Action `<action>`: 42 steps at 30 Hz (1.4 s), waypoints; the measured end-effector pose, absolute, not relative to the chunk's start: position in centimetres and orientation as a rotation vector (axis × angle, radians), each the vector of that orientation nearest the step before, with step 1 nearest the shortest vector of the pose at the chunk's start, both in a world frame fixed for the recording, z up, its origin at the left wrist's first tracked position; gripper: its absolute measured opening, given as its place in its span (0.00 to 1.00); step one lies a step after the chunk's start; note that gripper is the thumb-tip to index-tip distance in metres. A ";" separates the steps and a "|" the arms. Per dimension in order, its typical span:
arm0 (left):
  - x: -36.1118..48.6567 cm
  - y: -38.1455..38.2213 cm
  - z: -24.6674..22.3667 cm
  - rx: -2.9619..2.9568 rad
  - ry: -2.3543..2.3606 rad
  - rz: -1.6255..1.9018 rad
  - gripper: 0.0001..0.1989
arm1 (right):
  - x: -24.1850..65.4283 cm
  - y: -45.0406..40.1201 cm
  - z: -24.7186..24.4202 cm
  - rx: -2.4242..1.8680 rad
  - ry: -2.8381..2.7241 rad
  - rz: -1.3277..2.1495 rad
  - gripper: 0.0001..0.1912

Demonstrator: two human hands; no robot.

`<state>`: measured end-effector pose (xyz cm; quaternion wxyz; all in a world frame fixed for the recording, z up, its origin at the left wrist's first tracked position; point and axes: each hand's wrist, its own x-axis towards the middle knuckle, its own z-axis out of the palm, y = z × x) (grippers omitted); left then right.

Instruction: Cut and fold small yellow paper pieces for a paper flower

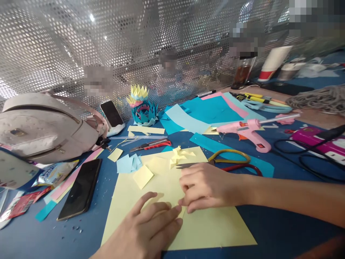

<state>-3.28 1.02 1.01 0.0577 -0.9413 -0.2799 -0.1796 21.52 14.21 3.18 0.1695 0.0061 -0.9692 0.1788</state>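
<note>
My left hand (156,223) lies over a large yellow sheet (210,230), its fingers spread and their tips on a small yellow piece that is mostly hidden. My right hand (201,187) is closed, its thumb and fingertips pinching that same small yellow paper beside the left fingertips. Just beyond the hands are a yellow square (143,177), light blue squares (128,163) and folded yellow pieces (179,156). Scissors (229,158) with yellow and red handles lie past my right hand, their blades partly over the sheet.
A pink glue gun (249,131) lies at the right near black cables (299,158). A red cutter (151,145) and a paper flower (144,111) are farther back. At the left are a black phone (81,189), a pale backpack (45,126) and wrappers (55,173).
</note>
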 end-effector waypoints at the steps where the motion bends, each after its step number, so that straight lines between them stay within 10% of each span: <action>1: -3.2 1.0 0.9 -2.840 -0.857 -0.564 0.20 | 21.5 14.2 3.2 -0.013 -2.743 0.549 0.20; 42: -2.7 0.7 0.9 -2.757 -0.851 -0.756 0.19 | 21.3 12.6 3.1 -0.077 -2.664 0.715 0.08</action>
